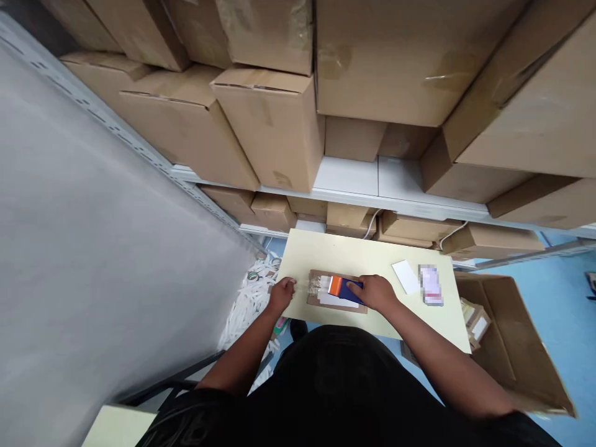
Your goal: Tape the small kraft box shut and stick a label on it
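On the pale yellow table (335, 248) lies a flat brown cardboard piece (338, 308) with a white sheet (333, 300) on top. My right hand (376, 292) is closed around the dark blue end of an orange and blue tape dispenser (342, 288), held above the cardboard. A shiny strip of clear tape (314, 284) runs left from the dispenser across the cardboard. At the table's left edge, my left hand (283, 294) is closed in a pinch at the far end of this strip. The fingertips are small and partly hidden.
To the right on the table are a white card (405, 277) and a blurred-out phone-shaped item (431, 285). A large open carton (507, 335) stands beyond the right edge. Shelves (354, 177) full of cardboard boxes rise behind. Paper strips (239, 316) litter the floor by the left wall.
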`<state>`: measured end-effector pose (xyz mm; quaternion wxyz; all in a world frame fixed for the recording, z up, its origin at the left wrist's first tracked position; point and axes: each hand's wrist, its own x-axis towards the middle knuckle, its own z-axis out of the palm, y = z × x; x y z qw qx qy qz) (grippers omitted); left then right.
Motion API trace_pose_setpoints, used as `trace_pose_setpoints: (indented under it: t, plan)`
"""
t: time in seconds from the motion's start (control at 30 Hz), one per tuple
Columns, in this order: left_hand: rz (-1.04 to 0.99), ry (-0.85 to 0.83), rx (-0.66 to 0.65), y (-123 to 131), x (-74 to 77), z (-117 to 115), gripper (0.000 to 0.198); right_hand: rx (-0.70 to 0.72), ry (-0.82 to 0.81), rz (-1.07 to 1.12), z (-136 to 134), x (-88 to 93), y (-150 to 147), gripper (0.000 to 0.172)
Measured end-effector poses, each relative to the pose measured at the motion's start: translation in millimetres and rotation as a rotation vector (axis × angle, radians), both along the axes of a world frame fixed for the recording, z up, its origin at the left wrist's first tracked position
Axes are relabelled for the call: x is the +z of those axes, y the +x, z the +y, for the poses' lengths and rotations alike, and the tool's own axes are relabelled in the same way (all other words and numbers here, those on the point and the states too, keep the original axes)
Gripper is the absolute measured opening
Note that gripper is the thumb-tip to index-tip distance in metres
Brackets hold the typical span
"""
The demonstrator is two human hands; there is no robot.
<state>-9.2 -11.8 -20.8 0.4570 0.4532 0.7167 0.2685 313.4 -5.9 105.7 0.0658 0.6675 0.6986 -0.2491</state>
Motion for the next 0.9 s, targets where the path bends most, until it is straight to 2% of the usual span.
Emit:
trace_pose_setpoints:
  t: [0.17, 0.27, 0.33, 0.4, 0.53, 0.67, 0.9]
  plan:
    - [0.021, -0.022, -0.073, 35.8, -31.2, 0.6, 0.028, 0.005, 0.018, -0.028, 0.8, -7.0, -8.1, 0.06]
    - [0.046, -0.003, -0.094, 41.2, -36.3, 3.9, 0.037, -0.008, 0.015, -0.048, 0.7, -6.6, -12.4, 0.063]
    - [0.074, 0.02, -0.104, 37.2, -33.1, 9.2, 0.049, -0.011, 0.002, -0.05, 1.5, -7.6, -13.7, 0.064]
    - [0.079, 0.121, -0.14, 35.3, -25.8, 16.3, 0.052, -0.012, -0.015, -0.05, 2.8, -9.6, -14.4, 0.064]
    - [0.05, 0.342, -0.338, 52.7, -9.6, 25.6, 0.051, 0.005, -0.036, -0.053, 5.8, -11.9, -16.5, 0.064]
    - [0.108, 0.359, -0.427, 71.4, -6.9, 28.4, 0.049, 0.044, -0.03, -0.032, 8.0, -7.4, -14.6, 0.067]
    - [0.169, 0.385, -0.497, 73.6, -7.2, 30.7, 0.045, 0.042, -0.052, 0.01, 3.9, 2.2, 17.4, 0.07]
